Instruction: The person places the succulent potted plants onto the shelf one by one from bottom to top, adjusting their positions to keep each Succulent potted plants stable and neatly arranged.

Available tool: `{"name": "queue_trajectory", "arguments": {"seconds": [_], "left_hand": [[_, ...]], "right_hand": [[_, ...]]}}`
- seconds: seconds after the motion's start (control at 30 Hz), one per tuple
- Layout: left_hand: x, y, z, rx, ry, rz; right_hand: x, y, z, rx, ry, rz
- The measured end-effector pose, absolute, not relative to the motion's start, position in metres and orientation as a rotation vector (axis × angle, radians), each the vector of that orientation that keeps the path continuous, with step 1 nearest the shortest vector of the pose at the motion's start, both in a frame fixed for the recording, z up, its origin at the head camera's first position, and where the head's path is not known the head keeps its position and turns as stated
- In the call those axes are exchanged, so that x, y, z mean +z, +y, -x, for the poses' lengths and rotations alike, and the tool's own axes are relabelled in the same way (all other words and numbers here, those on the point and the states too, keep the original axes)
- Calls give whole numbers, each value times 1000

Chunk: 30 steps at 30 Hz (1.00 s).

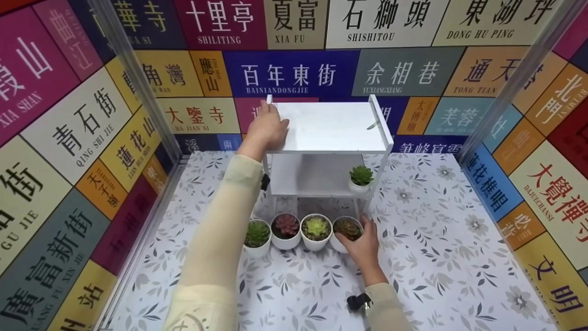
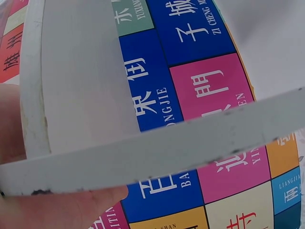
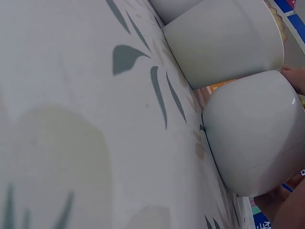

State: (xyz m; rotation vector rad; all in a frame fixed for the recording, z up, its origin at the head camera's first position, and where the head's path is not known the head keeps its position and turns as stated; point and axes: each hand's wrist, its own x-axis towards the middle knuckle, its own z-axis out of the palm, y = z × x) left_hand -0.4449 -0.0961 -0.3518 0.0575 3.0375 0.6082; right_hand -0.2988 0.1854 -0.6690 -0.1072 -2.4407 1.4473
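Note:
A white tiered shelf (image 1: 330,126) stands at the back of the table. My left hand (image 1: 268,128) grips its upper left corner; in the left wrist view, the thumb and fingers lie on either side of a white frame bar (image 2: 157,155). My right hand (image 1: 366,250) holds a white pot (image 1: 337,244) with a brownish succulent, rightmost in a row before the shelf. In the right wrist view, this pot (image 3: 255,136) sits on the cloth between thumb and fingers. Beside it stand pots with a yellow-green succulent (image 1: 316,227), a reddish one (image 1: 285,226) and a green one (image 1: 257,234).
Another potted green succulent (image 1: 361,176) stands at the right end of the shelf's middle tier. A leaf-patterned cloth (image 1: 441,239) covers the table. Sign-printed panels (image 1: 289,71) enclose the back and both sides.

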Motion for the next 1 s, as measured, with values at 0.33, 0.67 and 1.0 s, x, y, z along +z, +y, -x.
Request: {"name": "queue_trajectory", "arguments": {"seconds": [0.33, 0.67, 1.0], "left_hand": [[-350, -97, 443, 627, 3058, -52], [-352, -96, 444, 620, 3041, -37], [-352, -96, 445, 618, 3049, -40]], "right_hand": [[-670, 188, 298, 1508, -2463, 87], [-673, 192, 298, 1527, -2541, 106], [-678, 190, 297, 1492, -2531, 102]]}}
